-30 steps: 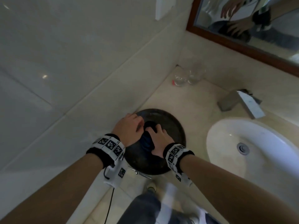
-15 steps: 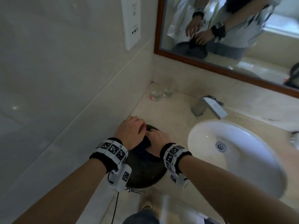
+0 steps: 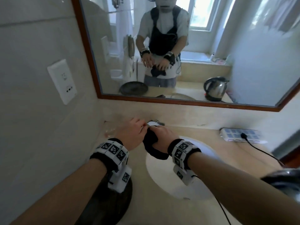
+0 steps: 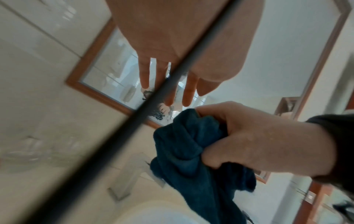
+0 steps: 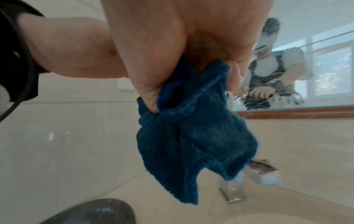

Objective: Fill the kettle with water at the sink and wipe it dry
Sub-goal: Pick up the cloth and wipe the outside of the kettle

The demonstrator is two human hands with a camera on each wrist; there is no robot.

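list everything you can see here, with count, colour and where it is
cloth: one, dark blue, hanging from the right hand above the sink
kettle: one, steel and black, seen in the mirror on the counter
sink: one, white, set in the beige counter
tap: one, metal, behind the sink
round tray: one, dark, counter left of the sink
glasses: clear, blurred, back left corner
power strip: one, white, counter right
left hand: fingers straight, holds nothing
right hand: grips the cloth
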